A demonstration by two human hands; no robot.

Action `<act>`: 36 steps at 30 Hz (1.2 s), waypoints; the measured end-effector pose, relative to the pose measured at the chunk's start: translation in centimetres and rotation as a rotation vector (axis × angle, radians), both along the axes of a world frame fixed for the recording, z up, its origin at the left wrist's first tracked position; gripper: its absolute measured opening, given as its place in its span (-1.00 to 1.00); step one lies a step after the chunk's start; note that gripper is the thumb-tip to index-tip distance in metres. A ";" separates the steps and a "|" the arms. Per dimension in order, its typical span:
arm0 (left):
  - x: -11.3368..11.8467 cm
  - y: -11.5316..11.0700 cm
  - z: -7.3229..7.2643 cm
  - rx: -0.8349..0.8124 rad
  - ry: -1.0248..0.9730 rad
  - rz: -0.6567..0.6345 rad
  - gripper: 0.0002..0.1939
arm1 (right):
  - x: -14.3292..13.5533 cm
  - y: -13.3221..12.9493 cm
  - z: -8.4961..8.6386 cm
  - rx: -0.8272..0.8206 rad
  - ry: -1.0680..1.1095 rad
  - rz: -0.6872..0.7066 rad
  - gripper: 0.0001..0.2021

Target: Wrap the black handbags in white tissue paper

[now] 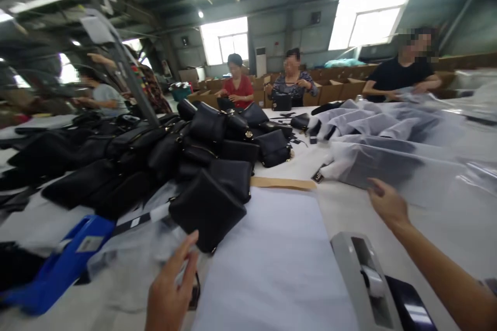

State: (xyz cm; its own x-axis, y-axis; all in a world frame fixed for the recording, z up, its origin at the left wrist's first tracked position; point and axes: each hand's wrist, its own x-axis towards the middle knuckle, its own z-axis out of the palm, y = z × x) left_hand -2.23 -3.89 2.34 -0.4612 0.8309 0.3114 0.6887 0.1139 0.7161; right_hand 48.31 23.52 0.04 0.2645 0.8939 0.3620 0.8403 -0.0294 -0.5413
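Head view: the left hand (173, 287) is seen low in the frame, fingers and thumb spread moderately apart, with nothing seen held. Its fingertips are placed by the lower edge of a black bag (207, 209); whether the bag is touched cannot be told. The bag is laid at an angle at the front of a heap of black bags (132, 150), its right corner over a white sheet (272, 253).

The right hand (388, 204) is held over the right side of the table (337, 207), loosely open, index finger extended and the others bent. Nothing is seen gripped; its fingertips are brought to the near edge of the translucent sleeves (392, 165), though contact cannot be made out.

A tan strip (283, 183) is laid along the far end of the sheet, and a dark tag (317, 176) is seen beside the sleeves. A grey tape dispenser (351, 258) is set just right of the sheet. At the left, a blue dispenser (66, 264) is placed beside crumpled clear plastic (132, 264). Across the table, a dark pouch (282, 102) is handled by a person in a patterned top (293, 85), in front of cardboard boxes (330, 94).
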 end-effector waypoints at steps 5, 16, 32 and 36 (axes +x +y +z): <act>-6.3 4.7 1.4 0.120 -0.029 0.183 -0.37 | -11.1 -5.6 4.6 -0.027 0.159 0.490 -0.66; -13.4 12.6 3.8 -0.168 0.176 -0.174 -0.46 | -35.3 -11.7 1.1 -0.637 1.146 0.685 -0.45; -7.3 3.4 12.3 0.029 -0.820 -0.677 -0.17 | -31.7 -15.3 14.2 -0.404 1.365 0.623 -0.41; -3.8 1.2 9.4 -0.241 -1.163 -0.866 -0.15 | -29.7 -16.7 14.3 -0.507 1.395 0.555 -0.45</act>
